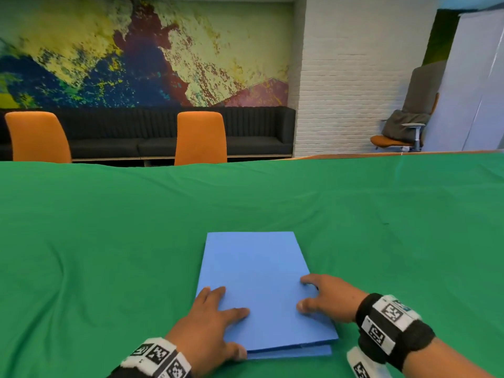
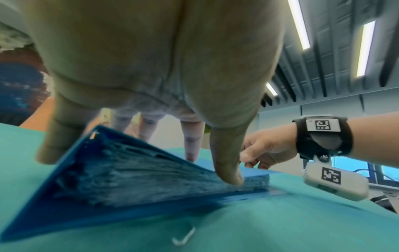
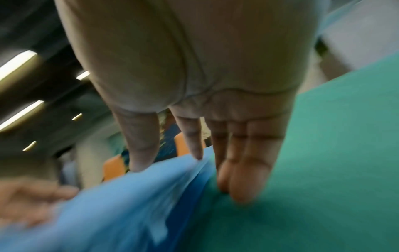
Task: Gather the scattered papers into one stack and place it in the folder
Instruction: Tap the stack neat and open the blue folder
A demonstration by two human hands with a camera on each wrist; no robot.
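1. Green cloth (image 1: 109, 241) covers the table; orange chairs (image 1: 200, 137) stand beyond it.
2. Left hand (image 1: 210, 320) lies with straight fingers flat on the blue folder (image 1: 256, 268), thumb at its near edge.
3. The folder, closed between both hands, looks light and bendy, with the papers (image 2: 151, 179) stacked inside.
4. Right hand (image 1: 327, 298), relaxed, presses thumb and forefinger on the cover, the other fingers beside the open edge. That edge seems the safest hold.

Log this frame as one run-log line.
folder: closed, flat on green cloth | left hand: rests on cover | right hand: at right edge | loose papers: none visible
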